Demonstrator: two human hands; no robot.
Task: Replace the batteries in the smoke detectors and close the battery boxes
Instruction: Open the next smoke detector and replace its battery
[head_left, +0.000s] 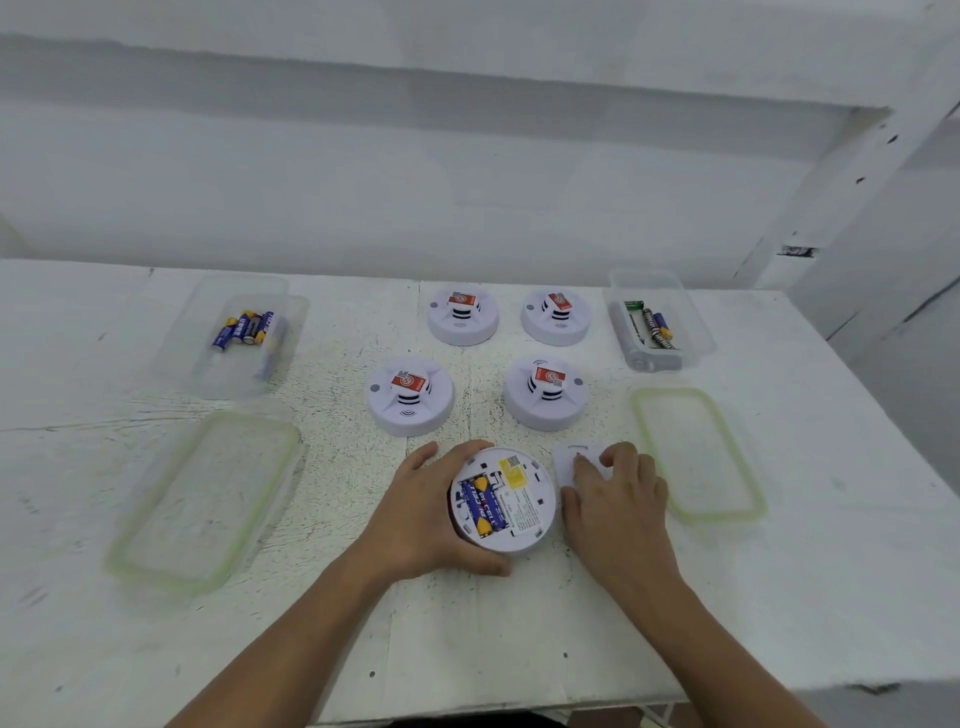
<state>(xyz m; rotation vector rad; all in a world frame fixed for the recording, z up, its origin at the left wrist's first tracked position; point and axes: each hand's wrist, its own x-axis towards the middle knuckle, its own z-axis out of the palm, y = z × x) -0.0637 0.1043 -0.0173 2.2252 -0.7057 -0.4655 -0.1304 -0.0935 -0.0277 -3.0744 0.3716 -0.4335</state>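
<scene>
At far left, the left box (244, 332) stands open with a handful of blue cells in it, probably the fresh stock. Its lid (202, 499) lies nearer on the table (519, 634).

The left hand (421, 514) wraps round the rim of the detector (501, 499), which lies on its face at the near middle, thumb at the near edge and fingers round the far side. The battery bay is open, with blue batteries (483, 506) seated in it. This unit looks refilled and needs only closing.

Just right of it the cover (569, 462) lies on the table. The right hand (618, 499) has bent fingertips on it, thumb at its near edge, seemingly picking it up. I cannot tell whether it is lifted.

Behind, four detectors (410, 395) stand face up, well apart. Their bays are hidden, so I cannot tell whether they are done.

At right, the right lid (696, 452) lies just beyond the hand. The right box (660, 322) behind it holds mixed cells, likely spent ones. Both boxes are not yet closed. Nothing blocks the path from cover to bay.
</scene>
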